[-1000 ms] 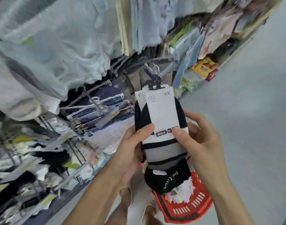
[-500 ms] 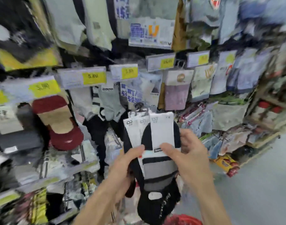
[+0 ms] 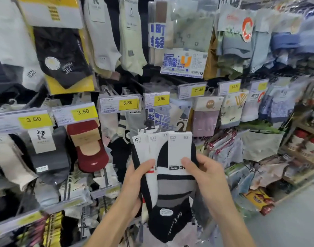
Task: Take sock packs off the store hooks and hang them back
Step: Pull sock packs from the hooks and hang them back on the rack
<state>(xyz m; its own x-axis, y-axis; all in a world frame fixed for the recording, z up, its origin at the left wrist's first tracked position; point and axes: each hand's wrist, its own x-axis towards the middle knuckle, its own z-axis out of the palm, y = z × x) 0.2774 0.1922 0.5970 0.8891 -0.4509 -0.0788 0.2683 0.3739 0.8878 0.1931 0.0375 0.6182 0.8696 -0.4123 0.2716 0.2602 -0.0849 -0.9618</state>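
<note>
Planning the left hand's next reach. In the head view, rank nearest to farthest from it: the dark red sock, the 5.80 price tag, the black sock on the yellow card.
From the left hand, holding the sock packs:
1. Dark red sock, to its left.
2. 5.80 price tag, above it.
3. Black sock on the yellow card, far up-left.

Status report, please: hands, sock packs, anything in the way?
Left hand and right hand both grip the fanned black, grey and white striped sock packs. Packs not yet hung, black plastic hangers upward. Yellow price tags close ahead, in the packs' path.
</note>
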